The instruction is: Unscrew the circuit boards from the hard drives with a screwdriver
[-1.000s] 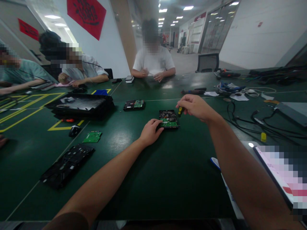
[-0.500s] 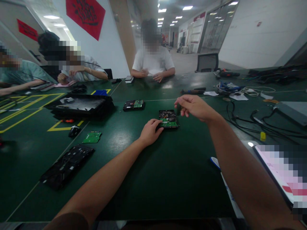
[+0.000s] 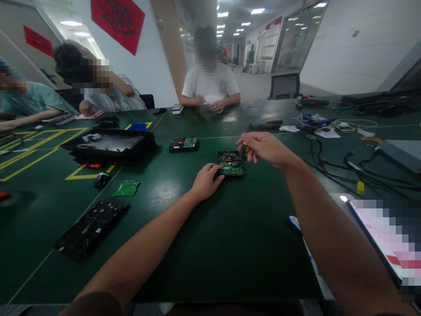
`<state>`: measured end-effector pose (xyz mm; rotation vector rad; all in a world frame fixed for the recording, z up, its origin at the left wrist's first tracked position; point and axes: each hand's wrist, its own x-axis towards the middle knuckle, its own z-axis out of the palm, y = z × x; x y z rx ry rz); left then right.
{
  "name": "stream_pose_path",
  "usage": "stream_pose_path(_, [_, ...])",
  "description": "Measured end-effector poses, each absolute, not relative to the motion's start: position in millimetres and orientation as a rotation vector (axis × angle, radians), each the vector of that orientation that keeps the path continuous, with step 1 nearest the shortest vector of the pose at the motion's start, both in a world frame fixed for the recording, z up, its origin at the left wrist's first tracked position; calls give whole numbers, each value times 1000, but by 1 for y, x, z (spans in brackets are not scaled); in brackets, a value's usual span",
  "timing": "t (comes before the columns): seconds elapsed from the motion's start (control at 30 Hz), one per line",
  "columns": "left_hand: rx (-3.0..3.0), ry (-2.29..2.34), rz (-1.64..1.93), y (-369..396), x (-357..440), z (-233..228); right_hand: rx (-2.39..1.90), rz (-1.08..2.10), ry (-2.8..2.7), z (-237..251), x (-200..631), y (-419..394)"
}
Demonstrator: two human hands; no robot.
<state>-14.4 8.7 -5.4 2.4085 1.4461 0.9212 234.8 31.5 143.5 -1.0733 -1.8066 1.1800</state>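
A hard drive (image 3: 231,163) with its green circuit board facing up lies on the dark green table (image 3: 230,245). My left hand (image 3: 206,181) presses on its near left corner. My right hand (image 3: 263,148) hovers over the drive's right edge, fingers closed around a small screwdriver (image 3: 244,150) with a yellow and black handle, which points down at the drive.
A second hard drive (image 3: 183,144), a black tray (image 3: 110,145), a loose green board (image 3: 126,188) and a black panel (image 3: 92,227) lie to the left. Cables (image 3: 348,164) and a phone (image 3: 386,237) sit on the right. Three people sit along the far side.
My right hand shifted slightly left over the drive and turned the screwdriver in its fingers. The left hand stayed put. A person at the far left raised an arm.
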Motion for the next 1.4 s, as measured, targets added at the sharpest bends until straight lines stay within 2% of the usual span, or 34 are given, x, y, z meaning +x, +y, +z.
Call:
stream_pose_path(0.1, [2406,1453,917,9,-14,-6,-1061,1177,-1791,141,237,35])
stream_pose_path(0.33, [2413,1446,914,9,-15,-5,-1228,891,-1808,142,241,38])
stream_pose_path(0.57, [2405,1464,890,8,-15,-4,-1124,1090,-1801,144,239,35])
stream_pose_path(0.77, [2395,1474,895,7,-14,-4,-1048,1123,-1824,142,240,36])
stream_pose_path(1.0, [2405,1471,882,8,-15,-5,-1283,824,-1784,143,242,38])
stream_pose_path(1.4, [2399,1472,881,8,-13,-3,-1050,1107,-1871,142,243,37])
